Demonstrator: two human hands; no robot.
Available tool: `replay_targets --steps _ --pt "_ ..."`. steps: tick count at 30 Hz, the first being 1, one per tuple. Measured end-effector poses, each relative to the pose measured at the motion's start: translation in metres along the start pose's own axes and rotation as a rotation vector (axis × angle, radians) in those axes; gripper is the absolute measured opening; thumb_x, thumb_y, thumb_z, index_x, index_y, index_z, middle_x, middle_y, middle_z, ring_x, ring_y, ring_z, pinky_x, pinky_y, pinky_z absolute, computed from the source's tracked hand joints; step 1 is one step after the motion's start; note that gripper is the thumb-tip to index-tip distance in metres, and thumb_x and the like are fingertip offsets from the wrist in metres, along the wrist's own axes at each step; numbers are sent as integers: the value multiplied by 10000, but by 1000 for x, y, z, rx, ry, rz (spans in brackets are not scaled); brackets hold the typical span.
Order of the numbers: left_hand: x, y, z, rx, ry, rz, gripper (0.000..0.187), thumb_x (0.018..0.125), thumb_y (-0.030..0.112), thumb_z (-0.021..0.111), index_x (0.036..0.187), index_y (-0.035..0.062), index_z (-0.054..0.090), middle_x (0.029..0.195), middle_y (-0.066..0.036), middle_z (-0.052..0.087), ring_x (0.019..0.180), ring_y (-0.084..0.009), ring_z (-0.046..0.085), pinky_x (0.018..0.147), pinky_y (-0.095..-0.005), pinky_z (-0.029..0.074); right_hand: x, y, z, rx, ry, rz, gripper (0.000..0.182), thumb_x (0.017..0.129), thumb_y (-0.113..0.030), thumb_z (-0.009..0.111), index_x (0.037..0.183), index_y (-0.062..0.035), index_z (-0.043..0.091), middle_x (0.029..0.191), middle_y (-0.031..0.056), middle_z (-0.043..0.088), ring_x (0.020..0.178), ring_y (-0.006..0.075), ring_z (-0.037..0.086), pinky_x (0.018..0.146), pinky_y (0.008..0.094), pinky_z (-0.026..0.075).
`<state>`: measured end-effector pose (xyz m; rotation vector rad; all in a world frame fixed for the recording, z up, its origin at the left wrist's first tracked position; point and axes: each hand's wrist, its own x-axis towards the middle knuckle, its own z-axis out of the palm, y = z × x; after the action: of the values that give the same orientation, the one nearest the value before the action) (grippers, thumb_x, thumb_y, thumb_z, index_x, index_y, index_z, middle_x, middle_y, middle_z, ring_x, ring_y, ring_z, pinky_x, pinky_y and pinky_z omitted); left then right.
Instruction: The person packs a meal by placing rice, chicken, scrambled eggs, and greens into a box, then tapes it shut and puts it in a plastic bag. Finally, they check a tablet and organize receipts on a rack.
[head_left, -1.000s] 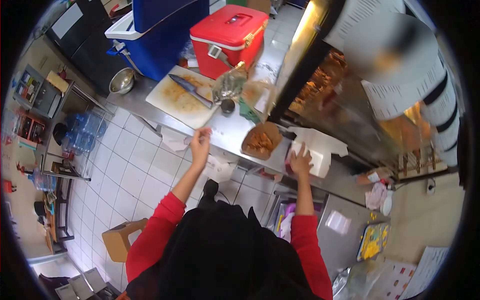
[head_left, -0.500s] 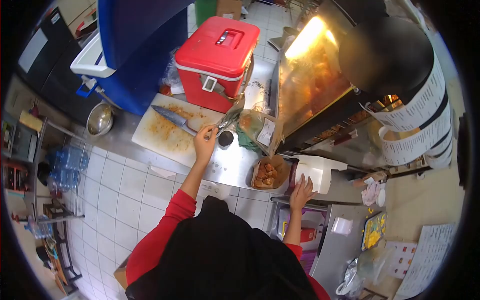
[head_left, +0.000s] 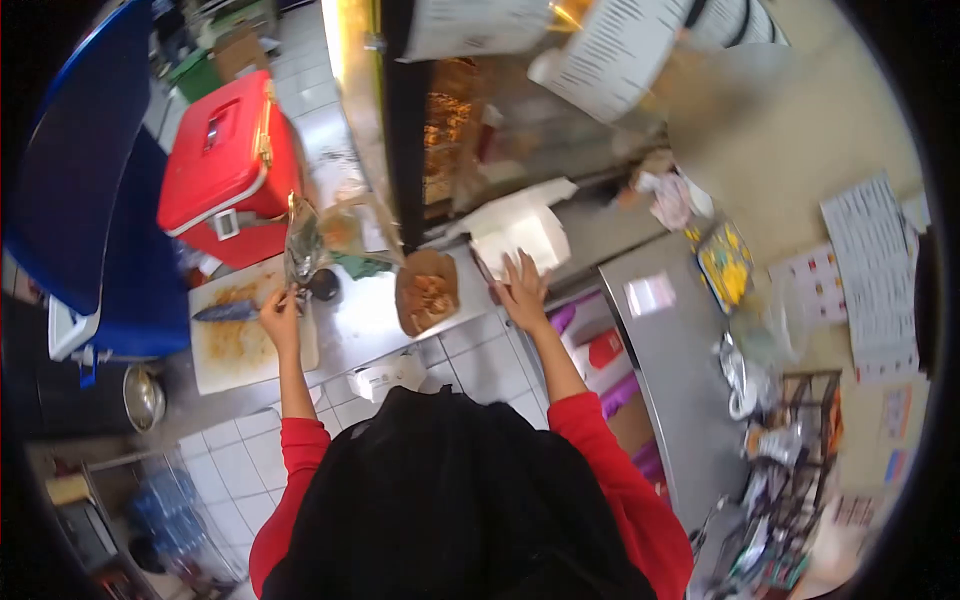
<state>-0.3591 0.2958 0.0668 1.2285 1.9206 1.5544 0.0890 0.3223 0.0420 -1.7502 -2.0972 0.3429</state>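
My left hand (head_left: 281, 314) is closed around the near end of silver metal tongs (head_left: 301, 245), whose broad far end points away beside the red cooler. Below that hand lies a white cutting board (head_left: 240, 365) stained with orange-brown bits. A large knife (head_left: 226, 312) rests across it, its handle end close to my fingers. A small dark round cup (head_left: 323, 285) stands just right of the hand. My right hand (head_left: 522, 294) has its fingers spread over the front of an open white box (head_left: 545, 238). Between my hands sits a brown paper tray (head_left: 413, 275) of fried chicken pieces (head_left: 430, 300).
The red cooler (head_left: 230, 165) stands behind the board, with a blue bin (head_left: 130, 260) to its left. A plastic-wrapped bag (head_left: 350, 230) lies beyond the cup. A glass display case (head_left: 520, 140) rises behind the box. A steel side table (head_left: 650, 360) extends at right.
My view has turned to the right, so the counter items appear further left. The tongs stay in my left hand. My right hand remains at the white box, with its fingers reaching over the front.
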Motion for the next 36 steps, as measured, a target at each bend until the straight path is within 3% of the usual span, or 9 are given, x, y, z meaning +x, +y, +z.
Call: replay_targets --steps 4,9,12,18,21,25,30,34,36 --pt "12 -9 28 -30 190 -22 207 802 120 696 917 -50 670 660 -79 623 518 -134 509 527 -284 425 -44 -7 -16 -61 230 -4 651 859 -291 535 1422 -113 259 1489 189 150 1378 385 122 1064 622 55" --pt "15 42 36 526 -8 -99 563 706 161 758 1203 3 545 1022 -158 636 942 -224 598 832 -314 439 -100 -9 -16 56 409 146 599 745 -83 599 1315 -118 420 1442 202 238 1330 407 211 1068 566 157" --pt "19 94 43 184 239 382 532 751 137 718 1233 27 522 1065 -153 631 1024 -244 590 902 -316 412 -133 18 -4 89 418 163 500 730 -33 564 1224 -88 502 1398 201 305 1291 399 275 1055 533 204" --pt "-24 223 62 -296 235 481 139 910 7 502 1005 -63 574 982 -133 623 882 -188 594 839 -298 472 -184 57 -21 99 637 290 384 707 28 562 1072 -84 609 1271 167 464 1210 360 405 1019 461 300" --pt "-76 230 94 -205 5 864 128 851 -95 487 909 -25 576 879 -116 610 776 -198 577 707 -294 465 -200 76 -70 -21 911 340 287 735 42 563 984 -73 649 1161 148 552 1099 328 499 950 423 366" --pt "-177 240 161 -180 -605 894 176 675 -129 547 776 2 607 760 -132 612 699 -265 594 658 -329 461 -246 160 -153 -366 987 569 279 748 6 565 996 -93 650 1143 111 561 1046 296 518 886 417 379" --pt "-306 190 241 -85 -1588 113 152 885 75 539 970 -10 633 860 -92 664 806 -179 630 799 -271 452 -338 324 -245 -642 1218 1034 369 747 -19 558 1107 -85 603 1175 137 544 1111 318 493 929 430 373" --pt "-351 159 311 -98 -1747 -215 210 896 100 529 1068 9 608 892 -100 668 811 -190 643 809 -282 472 -393 408 -306 -790 1324 1139 407 756 -107 622 1160 -147 594 1196 186 526 1108 358 500 934 448 394" --pt "-361 155 342 -148 -1762 -339 219 894 104 526 1078 16 605 894 -105 668 803 -198 647 798 -291 482 -383 433 -331 -706 1219 1244 658 702 -433 722 1283 -210 508 1238 244 485 1154 407 462 954 471 381"
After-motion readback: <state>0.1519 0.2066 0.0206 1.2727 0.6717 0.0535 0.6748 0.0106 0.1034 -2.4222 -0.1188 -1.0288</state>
